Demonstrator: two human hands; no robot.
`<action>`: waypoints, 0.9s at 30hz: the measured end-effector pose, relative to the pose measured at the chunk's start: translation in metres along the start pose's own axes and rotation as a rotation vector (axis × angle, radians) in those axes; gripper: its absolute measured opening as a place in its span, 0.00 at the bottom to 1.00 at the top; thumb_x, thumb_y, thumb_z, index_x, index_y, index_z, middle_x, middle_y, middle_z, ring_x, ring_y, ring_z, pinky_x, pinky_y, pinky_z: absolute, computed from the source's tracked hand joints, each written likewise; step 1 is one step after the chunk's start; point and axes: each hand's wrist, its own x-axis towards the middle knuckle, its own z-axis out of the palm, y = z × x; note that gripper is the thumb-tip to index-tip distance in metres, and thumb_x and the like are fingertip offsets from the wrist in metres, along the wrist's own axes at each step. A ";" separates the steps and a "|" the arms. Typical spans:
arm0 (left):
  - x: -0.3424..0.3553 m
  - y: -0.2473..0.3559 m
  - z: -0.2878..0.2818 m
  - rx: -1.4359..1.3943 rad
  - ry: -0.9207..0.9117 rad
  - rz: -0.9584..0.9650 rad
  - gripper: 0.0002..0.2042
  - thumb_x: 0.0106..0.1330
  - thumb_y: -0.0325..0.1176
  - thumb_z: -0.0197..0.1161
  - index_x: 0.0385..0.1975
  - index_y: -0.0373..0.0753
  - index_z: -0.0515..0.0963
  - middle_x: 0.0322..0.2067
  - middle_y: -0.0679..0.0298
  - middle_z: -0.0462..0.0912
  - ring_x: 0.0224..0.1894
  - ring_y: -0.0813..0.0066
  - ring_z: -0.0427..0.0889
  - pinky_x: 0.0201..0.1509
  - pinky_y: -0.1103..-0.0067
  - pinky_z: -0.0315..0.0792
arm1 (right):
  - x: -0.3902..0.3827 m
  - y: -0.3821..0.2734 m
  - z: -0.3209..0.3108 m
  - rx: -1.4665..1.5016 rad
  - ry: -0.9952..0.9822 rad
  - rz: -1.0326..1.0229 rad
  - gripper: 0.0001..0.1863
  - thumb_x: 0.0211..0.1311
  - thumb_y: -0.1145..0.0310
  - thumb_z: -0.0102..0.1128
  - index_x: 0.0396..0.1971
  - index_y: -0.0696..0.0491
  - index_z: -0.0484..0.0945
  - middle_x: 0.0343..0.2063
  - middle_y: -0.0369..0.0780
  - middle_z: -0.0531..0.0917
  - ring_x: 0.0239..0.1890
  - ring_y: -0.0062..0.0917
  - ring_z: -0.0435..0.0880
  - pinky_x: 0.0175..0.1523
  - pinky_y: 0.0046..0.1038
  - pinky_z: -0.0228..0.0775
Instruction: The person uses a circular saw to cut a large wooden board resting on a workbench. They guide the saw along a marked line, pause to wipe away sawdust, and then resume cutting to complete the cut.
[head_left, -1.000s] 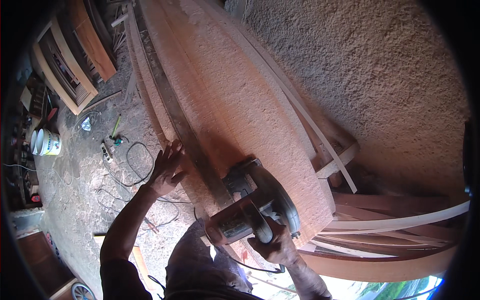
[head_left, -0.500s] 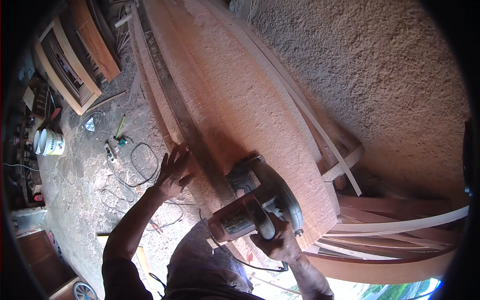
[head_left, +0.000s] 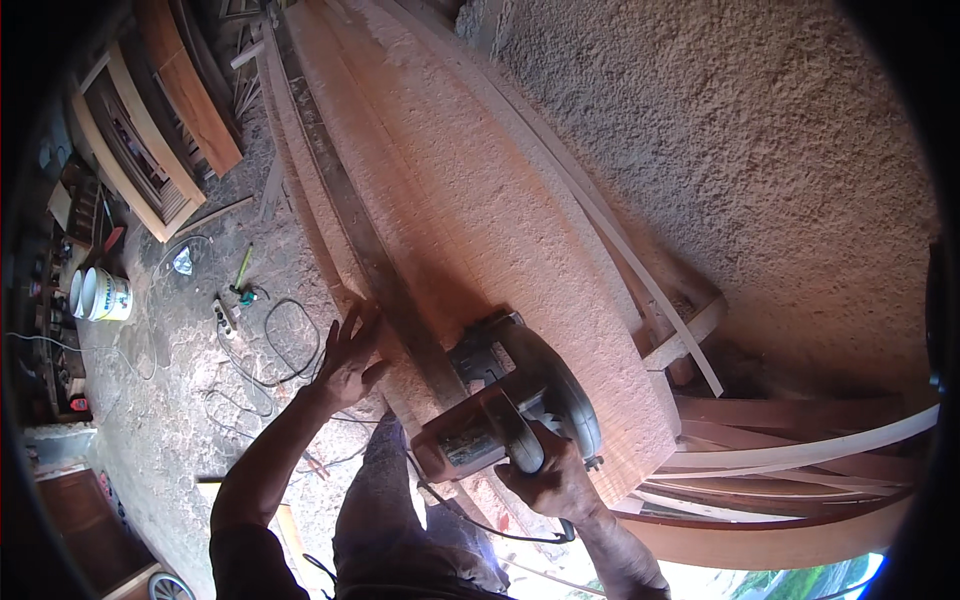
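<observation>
My right hand (head_left: 550, 478) is wrapped around the rear handle of a dark circular saw (head_left: 465, 440). The saw rests on the near end of a wide, dust-covered wooden board (head_left: 480, 190). Its base meets the near end of a long, dark straight strip (head_left: 370, 250) lying lengthwise on the wood. Left of the saw, my left hand (head_left: 348, 358) has its fingers spread and touches the wood's left edge beside that strip. A black cord runs from the saw's handle. The blade's contact with the board is hidden under the saw body.
Thin offcuts (head_left: 650, 285) lie along the board's right side, beside a large sawdust heap (head_left: 720, 150). Curved planks (head_left: 790, 535) are stacked at lower right. Cables (head_left: 290, 340), a power strip (head_left: 224, 316) and white buckets (head_left: 105, 295) sit on the left floor; wooden frames (head_left: 130, 140) stand beyond.
The saw and my right hand have shifted very slightly left. My left hand keeps its place on the wood's edge. The view has tilted a little, and more of my leg shows beside the board.
</observation>
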 end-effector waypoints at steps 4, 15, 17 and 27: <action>-0.007 -0.001 -0.002 -0.045 0.010 -0.016 0.41 0.67 0.42 0.67 0.77 0.39 0.54 0.76 0.46 0.55 0.77 0.35 0.50 0.71 0.38 0.52 | 0.009 -0.004 0.004 -0.014 -0.007 -0.021 0.27 0.53 0.72 0.72 0.56 0.56 0.79 0.41 0.43 0.87 0.44 0.29 0.86 0.52 0.32 0.76; 0.006 0.016 -0.021 -0.063 -0.176 -0.107 0.42 0.66 0.37 0.67 0.77 0.37 0.51 0.77 0.44 0.50 0.78 0.35 0.45 0.74 0.41 0.49 | 0.026 -0.009 0.006 -0.038 0.002 -0.001 0.29 0.53 0.71 0.73 0.58 0.56 0.78 0.40 0.44 0.87 0.41 0.31 0.87 0.49 0.33 0.77; 0.009 0.016 -0.022 -0.063 -0.199 -0.121 0.43 0.66 0.37 0.67 0.78 0.38 0.50 0.77 0.44 0.50 0.78 0.34 0.44 0.73 0.40 0.49 | 0.028 -0.010 0.006 -0.042 -0.006 0.013 0.29 0.53 0.71 0.73 0.58 0.56 0.78 0.40 0.44 0.87 0.41 0.32 0.87 0.49 0.33 0.77; 0.007 0.014 -0.019 -0.070 -0.234 -0.142 0.42 0.69 0.42 0.64 0.77 0.37 0.49 0.77 0.45 0.50 0.78 0.34 0.43 0.74 0.39 0.49 | 0.041 -0.018 0.006 -0.040 -0.008 0.008 0.29 0.53 0.71 0.72 0.58 0.57 0.78 0.40 0.45 0.87 0.41 0.32 0.88 0.50 0.33 0.77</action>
